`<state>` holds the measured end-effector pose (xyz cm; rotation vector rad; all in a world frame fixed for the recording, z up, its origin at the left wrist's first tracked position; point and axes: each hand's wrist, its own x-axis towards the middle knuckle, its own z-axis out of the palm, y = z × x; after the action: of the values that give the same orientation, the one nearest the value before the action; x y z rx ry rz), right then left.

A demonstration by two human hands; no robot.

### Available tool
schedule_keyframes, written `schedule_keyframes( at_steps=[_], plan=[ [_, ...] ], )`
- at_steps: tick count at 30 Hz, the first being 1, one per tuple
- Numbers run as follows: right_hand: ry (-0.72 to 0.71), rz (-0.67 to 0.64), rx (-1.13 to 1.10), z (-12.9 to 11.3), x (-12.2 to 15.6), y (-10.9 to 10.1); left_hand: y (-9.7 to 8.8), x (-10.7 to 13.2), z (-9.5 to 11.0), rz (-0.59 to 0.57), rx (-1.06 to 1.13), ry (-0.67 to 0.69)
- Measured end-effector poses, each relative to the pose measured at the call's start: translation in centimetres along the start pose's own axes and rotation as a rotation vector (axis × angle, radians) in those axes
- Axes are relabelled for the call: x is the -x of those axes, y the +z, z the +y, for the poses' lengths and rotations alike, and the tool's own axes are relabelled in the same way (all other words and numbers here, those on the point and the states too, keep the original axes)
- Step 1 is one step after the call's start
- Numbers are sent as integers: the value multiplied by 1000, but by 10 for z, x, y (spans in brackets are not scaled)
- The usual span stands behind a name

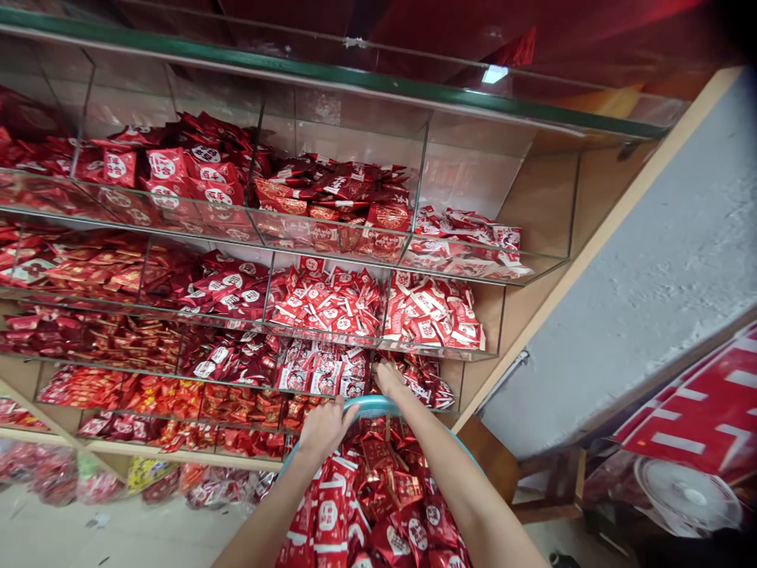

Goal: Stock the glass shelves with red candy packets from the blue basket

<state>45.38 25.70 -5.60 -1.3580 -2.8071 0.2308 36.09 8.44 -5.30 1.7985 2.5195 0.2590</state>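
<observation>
My left hand (324, 428) is closed round the far rim of a light blue basket (370, 406) that I hold in front of me. The basket is heaped with red and gold snack packets (378, 505). My right hand (390, 379) stretches over the basket into a glass shelf bin of small red packets (423, 379); its fingers are buried among them, so I cannot see what they grip. To the left of that bin lies one with red-and-white packets (322, 371).
A tiered glass-fronted shelf unit (414, 264) with several rows of compartments full of red wrapped sweets fills the view. A wooden side panel (591, 237) and a grey wall (662, 260) stand to the right. A red sign and a white fan (689, 493) lie low right.
</observation>
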Motion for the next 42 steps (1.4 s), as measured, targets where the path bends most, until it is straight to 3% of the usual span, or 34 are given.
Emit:
schedule_keyframes(
  at_steps=[10,15,19,23,29,36,42],
  plan=[
    [-39,142,-61,2,13,-15,-5,1,2,-39,3,-24],
    [-81,354,-152,17,52,-38,-9,1,2,-30,-7,-7],
    [-107,539,-438,32,93,-46,-12,2,3,-56,-5,-9],
    [-21,428,-881,45,137,-38,-12,2,3,-51,10,0],
    [266,157,-1387,55,189,-21,-10,2,4,-54,4,-11],
    [480,72,-1530,61,205,-3,-10,1,5,-62,11,-29],
    [493,41,-1511,60,205,8,-10,1,5,-71,9,-22]
  ],
)
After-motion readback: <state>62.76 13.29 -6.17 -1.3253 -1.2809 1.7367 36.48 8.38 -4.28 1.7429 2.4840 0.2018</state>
